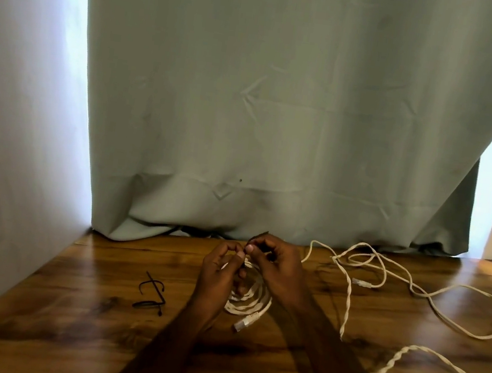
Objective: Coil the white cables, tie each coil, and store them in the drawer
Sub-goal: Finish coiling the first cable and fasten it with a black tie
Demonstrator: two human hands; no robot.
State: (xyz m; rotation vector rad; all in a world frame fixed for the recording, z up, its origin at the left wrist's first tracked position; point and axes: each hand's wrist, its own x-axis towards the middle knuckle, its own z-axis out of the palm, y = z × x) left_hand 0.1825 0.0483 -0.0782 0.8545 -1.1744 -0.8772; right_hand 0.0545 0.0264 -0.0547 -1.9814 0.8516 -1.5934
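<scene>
Ties (151, 294), black, lie spare on the table (31, 308) at left, unused. Next right, left hand (220, 272) and right hand (275, 261) meet above the coil (249, 300), fingertips pressed together, both pinching a dark tie (258, 235); its free end sticks up and away toward the curtain (282, 96). Whether it already loops the coil, I can't tell. Coil lies flat under the hands; its plug (246, 320) trails out toward the near edge, long axis running near-left to far-right. Progress, my read: one cable coiled, its tie in hand, not cinched. Loose cable (413, 289) sprawls at right, long run heading right and toward the near edge, uncoiled. Drawer not in view; nothing stored as far as shown.
</scene>
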